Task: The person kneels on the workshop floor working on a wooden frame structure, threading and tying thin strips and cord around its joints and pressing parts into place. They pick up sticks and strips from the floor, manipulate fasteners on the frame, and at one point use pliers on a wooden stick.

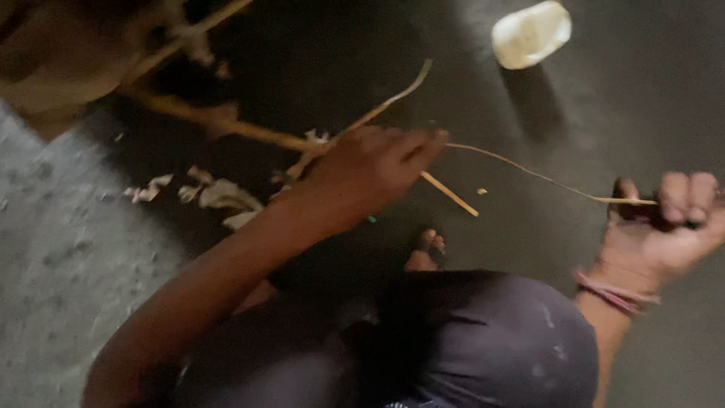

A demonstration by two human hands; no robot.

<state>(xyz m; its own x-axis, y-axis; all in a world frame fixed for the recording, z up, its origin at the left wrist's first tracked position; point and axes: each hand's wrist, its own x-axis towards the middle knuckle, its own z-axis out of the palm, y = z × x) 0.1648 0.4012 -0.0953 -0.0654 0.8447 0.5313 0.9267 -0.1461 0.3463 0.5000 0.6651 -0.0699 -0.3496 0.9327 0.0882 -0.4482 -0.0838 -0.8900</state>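
My left hand (370, 170) is in the middle of the view, closed around a tan cane stick (226, 125) that runs from the upper left and pokes out below the fingers. A thin peeled strip (529, 172) stretches from that hand's fingertips to my right hand (668, 223) at the right edge. The right hand is a fist pinching the strip's end. Something dark shows inside the fist; I cannot tell what it is. A pink thread band circles the right wrist. A second thin curved strip (393, 94) rises behind the left hand.
The dark floor has pale shavings (219, 195) left of my left arm. A white round container (531, 34) stands at the top right. My knee in dark cloth (491, 340) and a foot (427, 253) fill the lower middle. More sticks (181, 38) lie at the upper left.
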